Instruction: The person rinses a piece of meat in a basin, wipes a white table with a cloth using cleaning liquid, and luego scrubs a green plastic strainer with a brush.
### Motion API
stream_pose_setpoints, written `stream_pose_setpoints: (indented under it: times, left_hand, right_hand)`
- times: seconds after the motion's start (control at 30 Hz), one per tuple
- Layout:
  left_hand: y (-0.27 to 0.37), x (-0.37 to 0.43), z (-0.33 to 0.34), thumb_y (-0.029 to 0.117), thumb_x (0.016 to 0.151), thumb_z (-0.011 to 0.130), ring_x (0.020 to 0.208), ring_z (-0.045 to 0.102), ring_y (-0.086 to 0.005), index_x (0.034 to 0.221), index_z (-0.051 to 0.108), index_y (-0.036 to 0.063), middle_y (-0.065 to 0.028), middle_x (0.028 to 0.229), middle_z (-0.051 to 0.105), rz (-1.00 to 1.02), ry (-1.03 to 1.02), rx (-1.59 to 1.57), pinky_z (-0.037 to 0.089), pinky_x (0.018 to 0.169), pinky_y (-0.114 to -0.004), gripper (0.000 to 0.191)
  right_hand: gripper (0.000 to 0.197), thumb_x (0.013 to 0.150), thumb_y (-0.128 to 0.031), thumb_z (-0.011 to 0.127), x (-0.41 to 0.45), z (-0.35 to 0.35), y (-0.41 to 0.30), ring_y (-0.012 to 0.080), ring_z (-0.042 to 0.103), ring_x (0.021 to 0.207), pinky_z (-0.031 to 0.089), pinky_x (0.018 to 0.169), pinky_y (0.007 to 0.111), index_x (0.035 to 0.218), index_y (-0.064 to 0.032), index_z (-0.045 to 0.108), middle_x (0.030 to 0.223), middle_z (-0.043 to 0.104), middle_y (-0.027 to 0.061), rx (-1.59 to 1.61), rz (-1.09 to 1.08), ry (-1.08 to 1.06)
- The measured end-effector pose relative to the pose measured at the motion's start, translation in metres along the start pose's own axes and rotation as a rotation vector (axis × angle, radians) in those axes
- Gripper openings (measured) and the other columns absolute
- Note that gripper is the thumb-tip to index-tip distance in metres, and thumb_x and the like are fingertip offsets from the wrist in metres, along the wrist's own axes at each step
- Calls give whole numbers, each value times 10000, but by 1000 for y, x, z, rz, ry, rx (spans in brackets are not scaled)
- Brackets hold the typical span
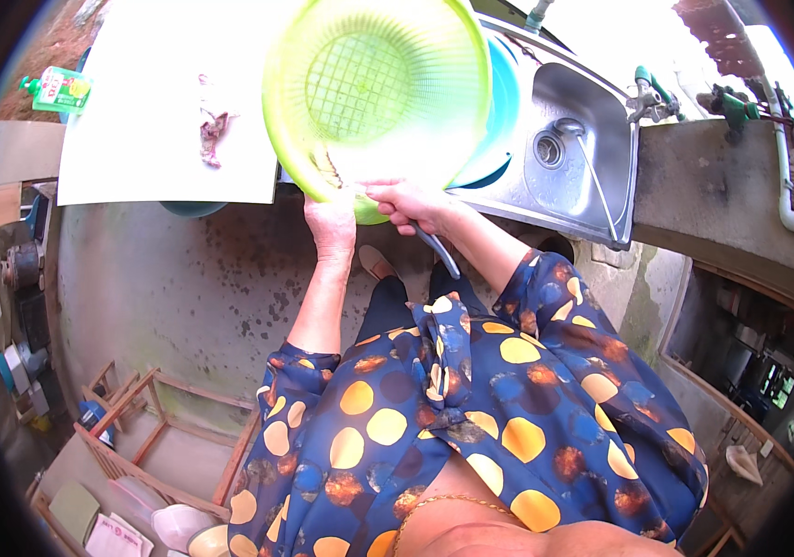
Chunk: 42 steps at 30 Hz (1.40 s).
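A large lime-green plastic colander (363, 83) with a gridded base is in front of me, its near part washed out by glare. My left hand (331, 221) is at its near rim, closed around the lower end of a thin dark striped strip (327, 167); what the strip is cannot be made out. Just to the right, my right hand (405, 205) grips a tool with a curved grey handle (438, 254) that points back towards me. The tool's working end is lost in the glare between both hands.
A white board (132, 153) at left bears a reddish scrap (213, 136) and a green-labelled bottle (62, 89) by its edge. At right, a blue basin (505, 90) adjoins a steel sink (598, 174) with a spray head (569, 126) and taps (647, 97). A wooden frame (160, 432) stands lower left.
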<state>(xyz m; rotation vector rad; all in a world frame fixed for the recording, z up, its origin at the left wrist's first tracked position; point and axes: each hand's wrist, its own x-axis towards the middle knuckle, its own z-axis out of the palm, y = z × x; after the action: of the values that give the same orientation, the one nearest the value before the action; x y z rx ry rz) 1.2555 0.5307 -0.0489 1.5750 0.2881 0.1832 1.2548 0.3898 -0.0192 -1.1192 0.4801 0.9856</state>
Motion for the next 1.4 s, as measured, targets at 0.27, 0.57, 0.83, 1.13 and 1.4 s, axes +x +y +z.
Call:
stream_pose_setpoints:
  times: [0.27, 0.57, 0.83, 1.13, 1.4]
  left_hand:
    - [69, 41, -33, -17, 686, 554, 739, 555, -155, 993, 529, -54, -70, 856, 577, -346, -217, 74, 466, 678, -267, 310]
    - [44, 11, -26, -22, 662, 550, 632, 522, -128, 882, 544, -18, -33, 741, 546, -591, -33, -99, 436, 551, -256, 221]
    - [43, 6, -55, -24, 638, 524, 735, 542, -186, 895, 537, -71, -98, 815, 563, -685, -20, -150, 465, 664, -279, 262]
    - [33, 9, -68, 1, 657, 538, 714, 538, -169, 899, 538, -51, -90, 815, 558, -651, -31, -88, 469, 672, -275, 247]
    - [47, 23, -76, -52, 651, 496, 741, 555, -163, 1002, 531, -63, -101, 860, 571, -604, -60, -142, 480, 670, -262, 353]
  right_hand:
    - [232, 790, -122, 495, 3, -135, -64, 261, 632, 823, 506, 707, 371, 967, -134, 644, 903, 643, 115, -1917, -22, 551]
    - [304, 820, -112, 461, 23, -86, -28, 292, 619, 616, 490, 550, 393, 1084, -162, 606, 717, 620, 164, -1666, -600, 345]
    - [333, 811, -68, 452, 20, -74, -38, 290, 618, 636, 492, 522, 395, 1104, -161, 579, 753, 615, 152, -2015, -651, 8]
    - [318, 814, -60, 443, 11, -31, -29, 255, 624, 701, 506, 619, 376, 1048, -186, 617, 744, 609, 139, -2063, -644, 56]
    - [381, 789, -34, 457, -21, -12, -63, 271, 627, 739, 500, 649, 396, 1136, -170, 541, 798, 615, 148, -2145, -213, -81]
